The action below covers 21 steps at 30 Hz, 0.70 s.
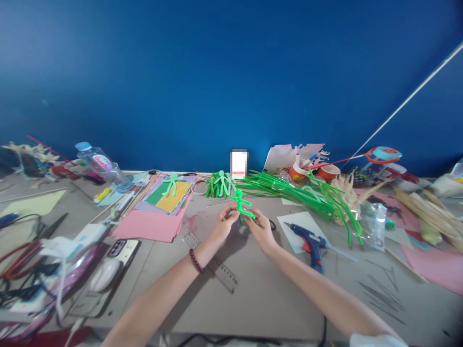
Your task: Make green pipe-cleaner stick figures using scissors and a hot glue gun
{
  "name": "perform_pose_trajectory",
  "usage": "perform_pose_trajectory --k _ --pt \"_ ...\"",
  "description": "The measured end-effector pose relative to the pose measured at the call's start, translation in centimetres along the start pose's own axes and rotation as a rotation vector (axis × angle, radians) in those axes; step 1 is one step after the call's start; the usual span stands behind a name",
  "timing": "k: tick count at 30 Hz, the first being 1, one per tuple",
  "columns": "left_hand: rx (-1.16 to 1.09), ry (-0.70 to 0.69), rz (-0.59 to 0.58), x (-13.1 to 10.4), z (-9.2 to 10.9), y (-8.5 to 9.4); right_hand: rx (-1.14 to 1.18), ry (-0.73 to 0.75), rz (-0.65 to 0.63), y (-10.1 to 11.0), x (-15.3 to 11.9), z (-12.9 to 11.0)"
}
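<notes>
Between my two hands, above the middle of the table, is a bright green pipe-cleaner figure (239,201) with a round head and bent limbs. My left hand (227,219) pinches it from the left side, fingers closed at its body. On the right, my right hand (261,229) grips one of its lower limbs with closed fingertips. Farther back, similar green figures (221,183) stand bunched together. Another pale green figure (170,184) lies on packs of coloured sheets (168,197). Under my left wrist rests a clear ruler (222,274).
A blue glue gun (314,248) lies on white paper to the right, near a bundle of green pipe cleaners (300,193). Pink paper (148,226), a phone (126,250), a mouse (104,274) and a water bottle (101,164) are on the left. A blue wall (217,86) rises behind.
</notes>
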State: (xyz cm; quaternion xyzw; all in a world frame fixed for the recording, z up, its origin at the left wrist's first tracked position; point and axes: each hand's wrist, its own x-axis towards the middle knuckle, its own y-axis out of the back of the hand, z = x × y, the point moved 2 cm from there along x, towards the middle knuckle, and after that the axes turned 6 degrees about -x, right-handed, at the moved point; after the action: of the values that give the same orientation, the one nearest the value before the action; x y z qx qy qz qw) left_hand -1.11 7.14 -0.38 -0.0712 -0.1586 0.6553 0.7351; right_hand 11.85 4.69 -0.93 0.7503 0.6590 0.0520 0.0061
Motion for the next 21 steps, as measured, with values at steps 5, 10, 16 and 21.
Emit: perform_pose_trajectory --k 5,10,16,21 --pt "-0.188 0.191 -0.098 -0.1 -0.9 -0.2 0.131 -0.098 -0.080 -0.4 0.3 0.2" --pt "-0.240 0.326 -0.125 0.0 -1.3 -0.3 0.271 -0.257 -0.145 -1.0 0.3 0.5" --pt "-0.374 0.361 -0.146 -0.2 -0.3 -0.7 0.146 -0.155 -0.087 -0.3 0.3 0.1" --pt "-0.295 0.314 -0.099 -0.3 -0.3 -0.9 -0.217 0.191 0.050 0.6 -0.3 -1.0"
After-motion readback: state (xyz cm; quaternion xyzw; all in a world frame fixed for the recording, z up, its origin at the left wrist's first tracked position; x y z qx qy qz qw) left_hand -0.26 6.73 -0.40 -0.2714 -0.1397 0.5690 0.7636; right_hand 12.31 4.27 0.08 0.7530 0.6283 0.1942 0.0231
